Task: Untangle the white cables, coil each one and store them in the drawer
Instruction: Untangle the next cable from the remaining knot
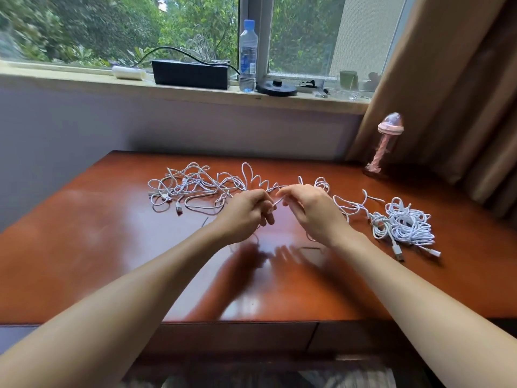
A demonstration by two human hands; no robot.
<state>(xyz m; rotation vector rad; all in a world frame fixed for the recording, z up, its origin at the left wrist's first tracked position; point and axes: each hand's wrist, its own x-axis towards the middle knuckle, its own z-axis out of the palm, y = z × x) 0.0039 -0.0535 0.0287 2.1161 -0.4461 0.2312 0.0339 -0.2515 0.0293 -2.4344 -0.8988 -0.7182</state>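
A loose tangle of white cables (190, 187) lies on the red-brown desk (112, 261) at the back left. A tighter bundle of white cables (405, 225) with USB plugs sits at the right. One white cable (263, 180) loops between the two heaps. My left hand (246, 214) and my right hand (310, 211) are raised just above the desk's middle, both pinching a short stretch of that cable between them. Two shut drawer fronts (237, 336) show under the desk's near edge.
A pink bottle-like object (386, 141) stands at the desk's back right, beside a brown curtain (461, 93). On the windowsill behind are a black box (190, 74), a water bottle (248, 54), a black disc and small items.
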